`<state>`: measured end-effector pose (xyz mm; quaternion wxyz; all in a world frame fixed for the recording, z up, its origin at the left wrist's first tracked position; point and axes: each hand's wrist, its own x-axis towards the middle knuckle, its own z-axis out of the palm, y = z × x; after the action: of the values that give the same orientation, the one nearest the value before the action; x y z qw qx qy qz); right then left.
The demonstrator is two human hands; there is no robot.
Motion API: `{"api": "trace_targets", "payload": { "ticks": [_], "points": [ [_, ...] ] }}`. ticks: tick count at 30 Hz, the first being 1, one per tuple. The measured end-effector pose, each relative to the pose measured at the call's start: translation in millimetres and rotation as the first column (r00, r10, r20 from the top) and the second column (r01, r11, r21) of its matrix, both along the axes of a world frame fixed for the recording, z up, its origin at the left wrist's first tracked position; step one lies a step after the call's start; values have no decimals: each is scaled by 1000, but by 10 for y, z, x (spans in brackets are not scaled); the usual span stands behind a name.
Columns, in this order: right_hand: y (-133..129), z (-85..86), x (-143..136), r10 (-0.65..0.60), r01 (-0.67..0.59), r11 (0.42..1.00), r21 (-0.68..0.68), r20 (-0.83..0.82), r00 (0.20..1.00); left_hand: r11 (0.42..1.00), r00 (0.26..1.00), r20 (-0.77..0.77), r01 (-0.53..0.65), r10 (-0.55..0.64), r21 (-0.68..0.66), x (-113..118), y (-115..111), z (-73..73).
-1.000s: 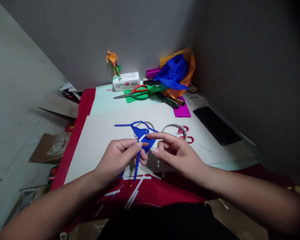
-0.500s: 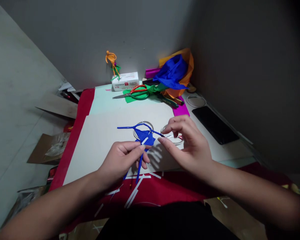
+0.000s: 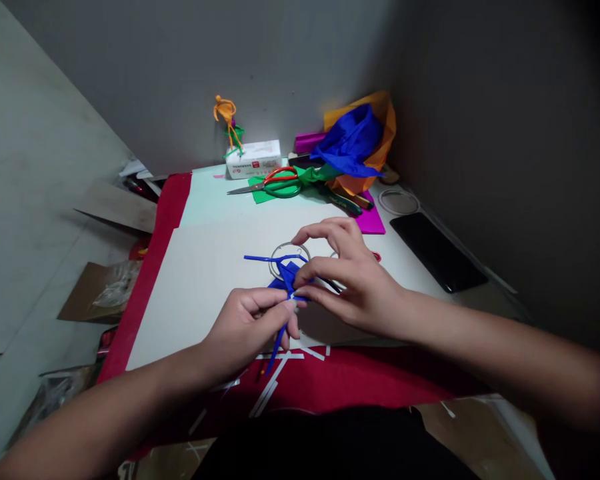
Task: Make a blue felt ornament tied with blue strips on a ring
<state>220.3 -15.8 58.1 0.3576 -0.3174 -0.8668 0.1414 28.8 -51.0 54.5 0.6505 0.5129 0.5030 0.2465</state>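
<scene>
A blue figure of wire and crepe paper is held over the pale board, its thin arms spread and a leg hanging below. My left hand pinches it at the waist. At the same spot, the thumb and index finger of my right hand close on the blue paper, where a small white strip shows between the fingertips. Behind the figure lies a coil of wire on the board, partly covered.
Scissors, pliers and crumpled blue and orange paper lie at the back. An orange figure stands by a white box. A black phone is at the right. White strips lie on the red cloth.
My right hand has moved left from the end of the figure's arm to its waist, beside my left fingertips. The white strip is now mostly hidden by the fingers.
</scene>
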Motion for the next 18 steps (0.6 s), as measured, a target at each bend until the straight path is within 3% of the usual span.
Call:
{"api": "trace_targets", "payload": {
  "ticks": [5, 10, 12, 15, 18],
  "points": [
    [-2, -31, 6, 32, -32, 999, -28, 5, 999, 999, 998, 35, 44, -44, 22, -2, 40, 9],
    [-20, -34, 9, 66, -67, 997, -36, -28, 997, 990, 994, -86, 73, -63, 120, 4, 25, 50],
    [-25, -17, 27, 44, -52, 996, -66, -121, 992, 984, 990, -124, 85, -66, 157, 4, 8, 66],
    [-9, 15, 72, -105, 30, 977, -209, -359, 928, 977, 982, -174, 105, -73, 185, -4, -13, 74],
    [19, 26, 92, -221, -8, 883, -469, -432, 874, 977, 977, -203, 101, -62, 188, -15, -20, 66]
  ]
}}
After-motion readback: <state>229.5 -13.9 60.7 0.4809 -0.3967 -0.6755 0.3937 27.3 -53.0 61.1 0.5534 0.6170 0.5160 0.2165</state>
